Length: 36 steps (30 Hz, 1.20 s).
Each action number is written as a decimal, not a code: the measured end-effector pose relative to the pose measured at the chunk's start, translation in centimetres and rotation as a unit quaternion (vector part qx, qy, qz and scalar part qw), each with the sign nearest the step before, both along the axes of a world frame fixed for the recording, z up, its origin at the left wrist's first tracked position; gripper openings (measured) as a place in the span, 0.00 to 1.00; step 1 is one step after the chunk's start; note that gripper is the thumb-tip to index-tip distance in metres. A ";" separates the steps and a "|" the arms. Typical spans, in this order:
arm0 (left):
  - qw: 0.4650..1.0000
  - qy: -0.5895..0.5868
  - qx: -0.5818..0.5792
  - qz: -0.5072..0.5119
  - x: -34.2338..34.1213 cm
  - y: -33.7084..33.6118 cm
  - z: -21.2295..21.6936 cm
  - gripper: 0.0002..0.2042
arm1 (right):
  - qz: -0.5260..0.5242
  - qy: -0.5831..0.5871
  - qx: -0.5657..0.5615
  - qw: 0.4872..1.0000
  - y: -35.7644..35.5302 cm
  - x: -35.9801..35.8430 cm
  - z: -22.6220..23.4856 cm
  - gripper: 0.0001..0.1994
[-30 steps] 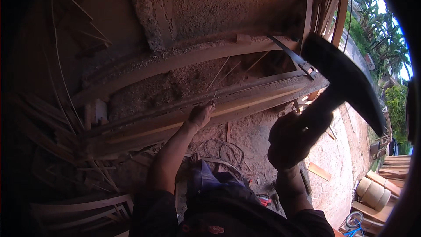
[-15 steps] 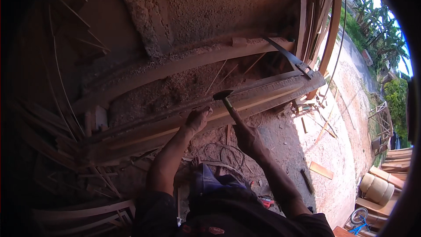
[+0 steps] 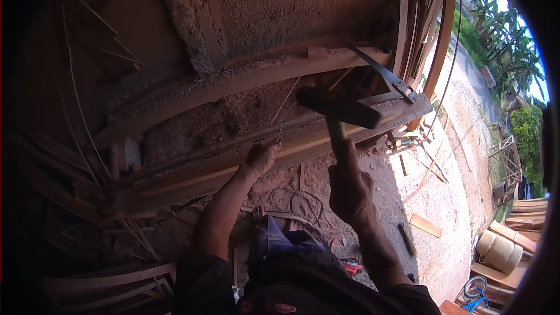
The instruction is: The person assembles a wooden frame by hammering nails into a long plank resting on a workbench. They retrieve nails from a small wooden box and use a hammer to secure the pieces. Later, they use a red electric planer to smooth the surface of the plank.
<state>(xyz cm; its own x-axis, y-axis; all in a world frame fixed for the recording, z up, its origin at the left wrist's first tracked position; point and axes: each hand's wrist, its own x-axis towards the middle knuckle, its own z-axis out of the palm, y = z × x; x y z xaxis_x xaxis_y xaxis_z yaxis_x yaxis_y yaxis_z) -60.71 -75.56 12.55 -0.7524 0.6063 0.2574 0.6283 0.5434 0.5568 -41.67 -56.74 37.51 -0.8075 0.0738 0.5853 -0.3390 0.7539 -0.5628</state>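
My right hand (image 3: 351, 194) is wrapped round the handle of a hammer (image 3: 338, 108), whose dark head is raised in the air over the workbench, large in view. My left hand (image 3: 261, 156) rests on a long pale wooden board (image 3: 309, 140), its fingers pinched together near the far edge. Whatever those fingers hold is too small to make out. The board lies lengthwise on a rough wooden bench (image 3: 417, 107). A handsaw (image 3: 382, 73) spans from the bench's right end to a curved beam behind it.
Beyond the bench runs a thick curved beam (image 3: 245, 86) covered with shavings, in front of a rough wall (image 3: 262, 11). Timber strips (image 3: 408, 41) lean at the back right. Wood scraps and a dark cable (image 3: 306, 198) lie on the floor. A blue bicycle (image 3: 477, 294) is at the lower right.
The hammer has swung up off the board towards me and to the right, with my right hand rising along. My left hand has stayed almost in place on the board.
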 end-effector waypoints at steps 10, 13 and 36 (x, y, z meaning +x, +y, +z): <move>0.999 -0.046 -0.023 -0.019 0.0 1.9 1.6 0.11 | 0.034 -0.292 -0.048 0.955 2.4 -1.8 -11.9 0.38; 0.999 -0.033 -0.003 -0.008 0.0 3.0 2.3 0.11 | 0.028 -0.248 -0.024 0.968 5.6 -2.2 -14.1 0.34; 0.946 -0.169 0.260 0.091 -3.5 1.4 11.5 0.15 | 0.020 -0.304 0.091 0.948 15.1 -12.5 -23.4 0.15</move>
